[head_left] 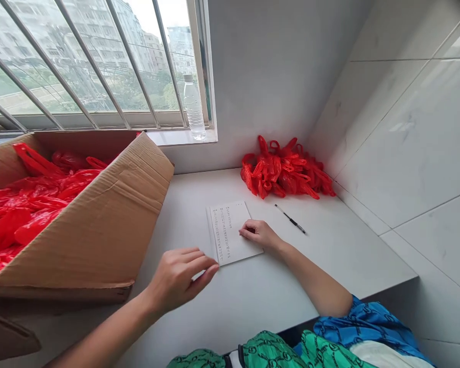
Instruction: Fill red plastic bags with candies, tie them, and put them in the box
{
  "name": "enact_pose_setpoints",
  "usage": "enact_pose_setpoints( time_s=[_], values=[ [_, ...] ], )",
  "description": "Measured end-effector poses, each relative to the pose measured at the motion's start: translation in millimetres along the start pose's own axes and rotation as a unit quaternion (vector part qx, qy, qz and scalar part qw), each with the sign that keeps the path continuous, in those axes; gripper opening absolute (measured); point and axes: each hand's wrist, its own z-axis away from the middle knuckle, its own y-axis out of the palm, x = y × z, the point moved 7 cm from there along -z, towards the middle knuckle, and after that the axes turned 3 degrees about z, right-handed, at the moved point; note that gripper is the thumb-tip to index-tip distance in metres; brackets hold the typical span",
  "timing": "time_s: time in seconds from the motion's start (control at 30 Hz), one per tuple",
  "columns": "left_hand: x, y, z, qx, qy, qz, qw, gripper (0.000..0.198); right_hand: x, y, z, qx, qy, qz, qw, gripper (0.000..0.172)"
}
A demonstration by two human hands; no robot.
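Note:
A small white notebook page [230, 231] with rows of handwriting lies flat on the white counter [253, 296]. My right hand [259, 234] rests on the page's right edge, fingers curled and pressing down on the paper. My left hand [180, 278] hovers at the page's lower left corner, fingers stretched toward it, holding nothing. A black pen [290, 219] lies on the counter just right of the page, apart from both hands.
A large open cardboard box [99, 225] full of red plastic bags [26, 199] stands at the left. A heap of folded red bags [285, 169] sits in the back corner. A clear water bottle [193, 106] stands on the sill by the barred window. Tiled wall at the right.

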Motion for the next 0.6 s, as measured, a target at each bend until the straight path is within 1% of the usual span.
enact_pose_setpoints(
  time_s=[0.07,0.1,0.17,0.23,0.3,0.37,0.47,0.6],
  values=[
    [9,24.7,-26,0.041,0.009,0.003,0.999,0.046,2,-1,-1,-0.005,0.0,0.004,1.0,0.025],
    [18,33.1,-39,0.039,-0.005,0.016,0.999,0.051,3,-1,-2,-0.008,-0.001,0.003,1.0,0.024],
    [42,41.8,-62,0.002,-0.05,0.071,0.996,0.056,3,-1,-4,-0.011,-0.004,0.0,1.0,0.023],
    [66,44.9,-76,-0.036,-0.076,0.115,0.99,0.058,2,0,-8,-0.013,-0.007,-0.007,1.0,0.022],
    [83,46.4,-82,-0.048,-0.079,0.129,0.987,0.059,0,1,-11,-0.012,-0.007,-0.015,1.0,0.022],
    [92,49.7,-82,-0.03,-0.066,0.12,0.99,0.058,-2,3,-13,-0.008,-0.004,-0.026,1.0,0.023],
    [93,55.2,-78,0.01,-0.049,0.104,0.993,0.057,-4,3,-12,-0.01,0.004,-0.033,0.999,0.023],
    [91,57.0,-77,0.024,-0.053,0.106,0.993,0.056,-5,3,-11,-0.01,0.015,-0.032,0.999,0.023]
  ],
)
